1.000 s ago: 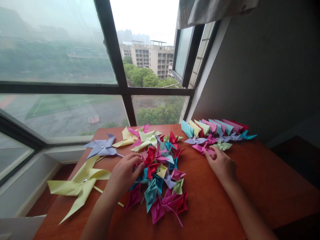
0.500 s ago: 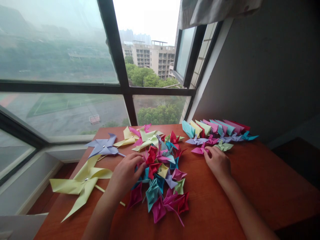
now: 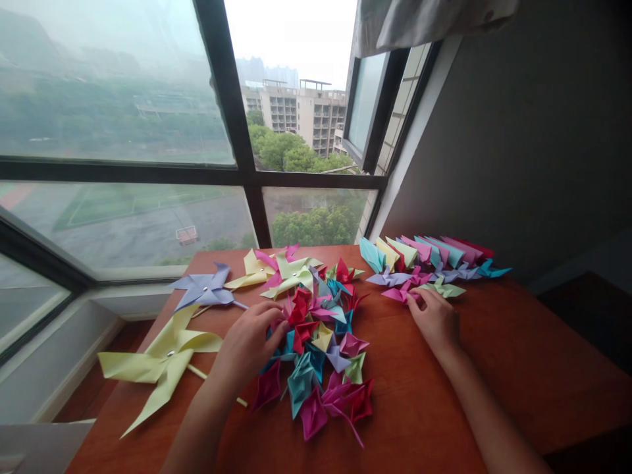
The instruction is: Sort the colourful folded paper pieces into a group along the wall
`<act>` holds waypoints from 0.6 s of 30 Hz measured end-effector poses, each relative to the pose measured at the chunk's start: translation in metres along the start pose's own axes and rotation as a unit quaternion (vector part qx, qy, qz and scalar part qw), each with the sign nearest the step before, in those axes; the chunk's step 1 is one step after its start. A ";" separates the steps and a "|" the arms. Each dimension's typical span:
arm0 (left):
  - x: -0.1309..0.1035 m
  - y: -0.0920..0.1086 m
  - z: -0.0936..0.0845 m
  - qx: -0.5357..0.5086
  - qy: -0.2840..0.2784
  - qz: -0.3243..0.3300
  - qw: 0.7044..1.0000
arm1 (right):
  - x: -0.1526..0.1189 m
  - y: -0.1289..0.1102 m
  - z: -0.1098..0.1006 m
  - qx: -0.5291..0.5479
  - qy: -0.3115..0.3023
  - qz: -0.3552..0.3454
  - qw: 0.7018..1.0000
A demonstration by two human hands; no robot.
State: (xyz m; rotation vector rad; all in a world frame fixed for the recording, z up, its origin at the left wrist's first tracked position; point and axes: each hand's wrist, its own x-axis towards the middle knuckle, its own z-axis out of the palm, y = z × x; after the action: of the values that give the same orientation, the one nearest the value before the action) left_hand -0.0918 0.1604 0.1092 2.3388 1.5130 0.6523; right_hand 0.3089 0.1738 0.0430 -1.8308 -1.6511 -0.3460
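My right fingers (image 3: 425, 301) are on it: thumb and forefinger look pinched together at the near right end of a magenta paper crane (image 3: 394, 295), though the exact contact is partly covered. The crane lies just left of these fingertips, down on the reddish-brown surface (image 3: 409, 401), its long axis running crosswise, one pointed tip aimed away to the left. So the right side has it, and closely.

Over to my left fingers (image 3: 269, 316), well apart from that crane: they're curled at the left edge of a heap of folded paper cranes (image 3: 309, 368), right beside a red paper crane (image 3: 299, 306). Whether they grip a piece there, I can't tell; the tips are lost among the folds.

Just beyond my right knuckles sits a pale green paper crane (image 3: 448, 288). Past the magenta one, farther from me, there's a lavender paper crane (image 3: 388, 279), and behind that a row of folded papers (image 3: 402, 252) leaning side by side. Left of my left fingers, a pale yellow pinwheel (image 3: 170, 355) lies spread with its stick toward my forearm.
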 end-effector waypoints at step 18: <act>-0.002 0.000 0.000 0.006 0.000 0.002 1.000 | 0.009 0.009 0.000 -0.033 0.005 0.026 0.999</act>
State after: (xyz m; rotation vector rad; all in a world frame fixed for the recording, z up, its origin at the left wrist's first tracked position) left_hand -0.0924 0.1590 0.1090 2.3507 1.5180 0.6454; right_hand 0.3191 0.1810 0.0459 -1.9132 -1.5995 -0.3915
